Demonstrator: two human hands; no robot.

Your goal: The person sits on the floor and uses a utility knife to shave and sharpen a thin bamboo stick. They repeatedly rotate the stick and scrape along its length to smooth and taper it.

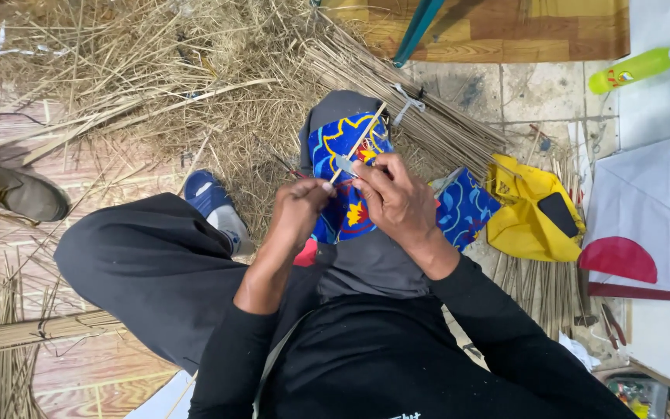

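Viewpoint: looking down from the person's head at their lap; they sit on the floor in dark clothes with one knee raised.
Left hand: the left hand [298,208] is closed around the lower end of a thin bamboo stick [360,141], thumb tip pressed against it.
Right hand: the right hand [395,198] is clenched on a small knife, its short grey blade [346,164] lying against the stick just above the left thumb.
Stick position: it slants up and to the right over the raised knee, above a blue patterned cloth [343,194] with yellow and red shapes that covers the knee.
Risk, cut: the blade sits very close to the left thumb; a slip along the stick could likely nick it.
Risk, break: the stick looks slender, so heavy pressure may snap or split it.
Risk, cloth: a blade running off the stick could slice the cloth or the leg beneath.
Behind the knee: a tied bundle of sticks [412,109] lies just beyond, beside a large heap of dry shavings [157,85].
Right side: a crumpled yellow bag [533,206] lies near, then a white and red kite sheet [653,225], and a green-yellow bottle [641,66] farther off.
Left side: a blue shoe [209,194] by the thigh, a worn boot [17,194] at the edge, and another stick bundle [32,332] on the floor.
Obstruction: nothing lies between the hands; the clutter stays around them.
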